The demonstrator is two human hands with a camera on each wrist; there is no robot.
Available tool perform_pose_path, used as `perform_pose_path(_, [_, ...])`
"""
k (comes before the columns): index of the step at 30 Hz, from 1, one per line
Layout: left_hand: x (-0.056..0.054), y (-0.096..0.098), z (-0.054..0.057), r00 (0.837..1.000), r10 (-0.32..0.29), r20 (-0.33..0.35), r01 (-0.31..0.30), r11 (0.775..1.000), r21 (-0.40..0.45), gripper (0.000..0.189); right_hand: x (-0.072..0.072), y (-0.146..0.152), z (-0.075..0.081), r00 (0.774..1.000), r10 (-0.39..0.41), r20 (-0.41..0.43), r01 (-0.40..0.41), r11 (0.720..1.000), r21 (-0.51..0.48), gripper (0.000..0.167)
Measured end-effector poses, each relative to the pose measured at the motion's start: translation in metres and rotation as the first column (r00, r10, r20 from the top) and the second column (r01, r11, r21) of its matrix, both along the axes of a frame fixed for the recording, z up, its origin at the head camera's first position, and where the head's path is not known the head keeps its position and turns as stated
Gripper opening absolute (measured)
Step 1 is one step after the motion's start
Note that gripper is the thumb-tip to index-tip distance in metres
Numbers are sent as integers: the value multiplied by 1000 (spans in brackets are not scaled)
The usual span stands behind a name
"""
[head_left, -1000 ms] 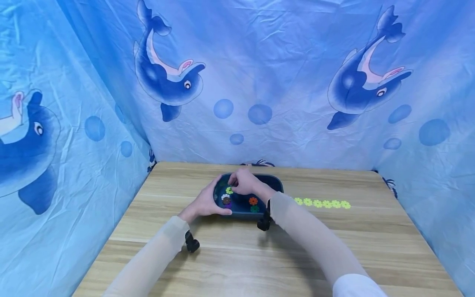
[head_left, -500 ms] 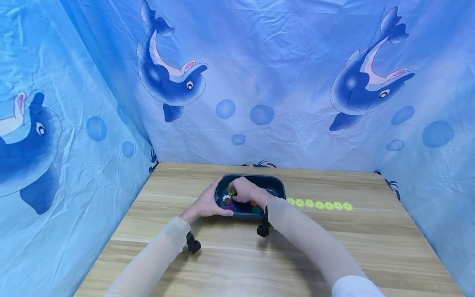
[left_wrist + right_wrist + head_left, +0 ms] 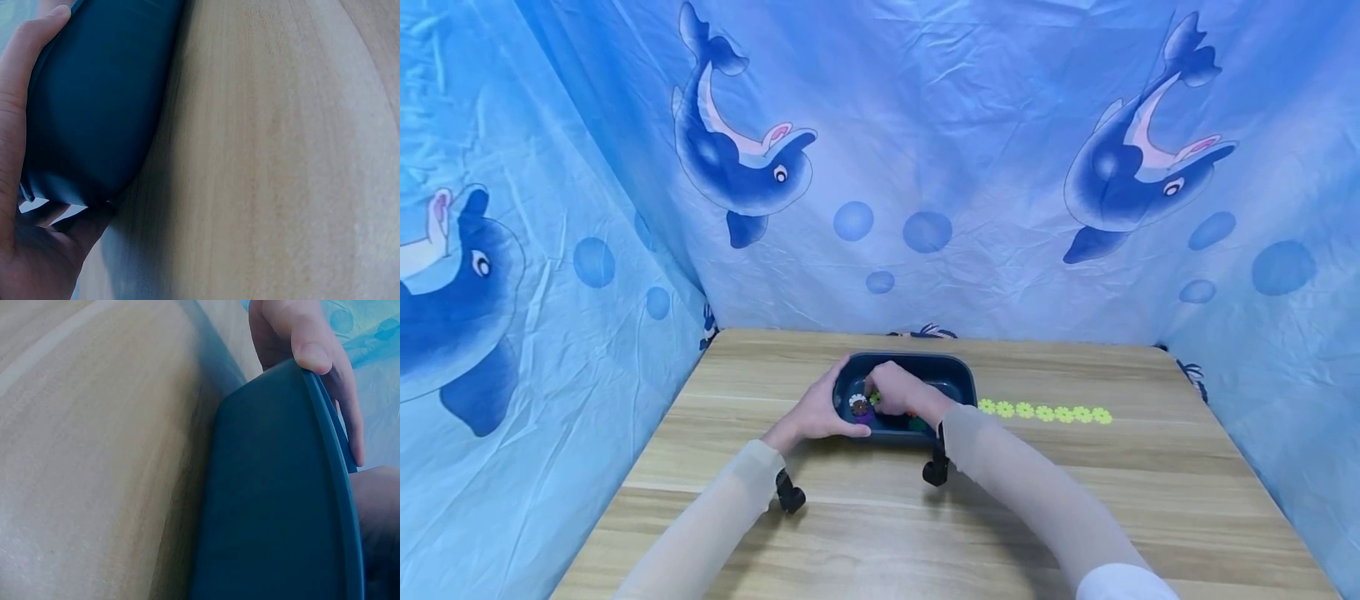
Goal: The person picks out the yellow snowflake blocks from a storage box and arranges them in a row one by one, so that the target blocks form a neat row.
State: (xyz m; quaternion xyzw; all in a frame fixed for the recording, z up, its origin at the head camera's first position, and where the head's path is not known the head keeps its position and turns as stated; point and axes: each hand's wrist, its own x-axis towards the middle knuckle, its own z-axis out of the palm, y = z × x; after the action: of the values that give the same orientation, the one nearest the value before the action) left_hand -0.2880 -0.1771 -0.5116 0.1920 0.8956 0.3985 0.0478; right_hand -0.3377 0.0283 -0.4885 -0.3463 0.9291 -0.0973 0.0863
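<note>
A dark blue plastic bin (image 3: 917, 356) stands on the table. My left hand (image 3: 814, 410) grips its left end, thumb over the near rim, as the left wrist view also shows on the bin wall (image 3: 106, 94). Reaching inside, my right hand (image 3: 898, 390) has curled fingers pinching a yellow-green snowflake disc (image 3: 875, 399), mostly covered by them. Left of it lie a white disc (image 3: 857, 399), a brown disc (image 3: 860, 408) and a purple disc (image 3: 864, 419). A green disc (image 3: 917, 425) lies near the front wall; an orange one is mostly hidden behind my right hand.
Right of the bin, several yellow-green snowflake discs (image 3: 1044, 413) lie in a straight row on the wooden table (image 3: 880, 517). Blue cloth curtains (image 3: 1000, 275) with printed dolphins rise along the table's back and both sides.
My right hand has lowered into the bin and drawn slightly toward me, a yellow-green disc moving right and nearer with its fingers. My left hand keeps its grip on the bin.
</note>
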Motion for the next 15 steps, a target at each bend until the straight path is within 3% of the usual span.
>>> perform_pose_path(15, [0,0,-1,1000,4,30,-5,1000,18,134,3,24,17,998,-31,-58,26,996,-83,20])
